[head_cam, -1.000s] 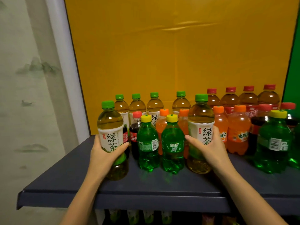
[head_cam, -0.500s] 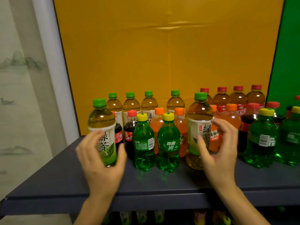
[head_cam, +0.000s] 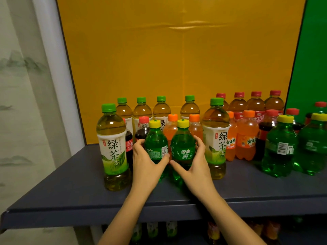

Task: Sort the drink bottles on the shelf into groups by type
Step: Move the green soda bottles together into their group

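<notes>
Fingers (head_cam: pixel 138 144) of left hand (head_cam: pixel 148 167) curled round left green soda bottle (head_cam: pixel 156 138), right hand (head_cam: pixel 194 168) likewise gripping right green soda bottle (head_cam: pixel 183 147), tall green tea bottles (head_cam: pixel 113 147) just outside both hands, bare grey shelf (head_cam: pixel 70 188) toward wrists, yellow back panel (head_cam: pixel 177 59) beyond

Can barely see the cola bottle (head_cam: pixel 141 134) behind the left Sprite bottle (head_cam: pixel 156 140). Only get bits of the lower half of that and the middle Sprite bottle (head_cam: pixel 183 144) past the left hand (head_cam: pixel 147 165) and right hand (head_cam: pixel 196 167). Can't name the lower-shelf bottles (head_cam: pixel 153 230), too dim and blurry.
</notes>
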Demonstrator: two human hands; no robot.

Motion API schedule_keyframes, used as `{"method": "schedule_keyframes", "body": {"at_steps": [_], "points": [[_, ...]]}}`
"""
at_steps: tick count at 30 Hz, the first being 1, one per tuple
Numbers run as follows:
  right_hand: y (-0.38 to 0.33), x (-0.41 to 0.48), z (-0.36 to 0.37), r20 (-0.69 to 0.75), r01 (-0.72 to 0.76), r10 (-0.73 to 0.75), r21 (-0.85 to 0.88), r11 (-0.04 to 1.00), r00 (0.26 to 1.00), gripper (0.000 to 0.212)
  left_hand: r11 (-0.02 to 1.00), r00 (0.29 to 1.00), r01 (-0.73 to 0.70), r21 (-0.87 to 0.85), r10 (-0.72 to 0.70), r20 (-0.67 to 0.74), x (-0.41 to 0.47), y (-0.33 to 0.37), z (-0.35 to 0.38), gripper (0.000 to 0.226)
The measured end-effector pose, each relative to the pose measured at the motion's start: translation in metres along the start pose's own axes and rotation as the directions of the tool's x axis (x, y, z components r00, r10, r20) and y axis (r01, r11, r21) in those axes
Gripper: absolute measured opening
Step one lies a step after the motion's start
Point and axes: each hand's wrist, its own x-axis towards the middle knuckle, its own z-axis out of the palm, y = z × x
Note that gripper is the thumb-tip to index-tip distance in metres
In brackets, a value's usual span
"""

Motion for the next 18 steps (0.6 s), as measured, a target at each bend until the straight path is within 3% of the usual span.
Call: {"method": "schedule_keyframes", "body": {"at_steps": [7,18], "points": [[-0.003,-0.001,-0.002,0.056,-0.075,0.076,-0.023,0.997,0.996,0.085,0.994,0.995,0.095,-0.054,-0.096,-0.015,0.001,0.001,0.01,0.068],[-0.017,-0.032,-0.062,0.143,-0.053,0.037,0.112,0.992,0.989,0.072,0.969,1.0,0.012,-0.248,-0.012,0.003,-0.034,0.036,0.0,0.05]]}}
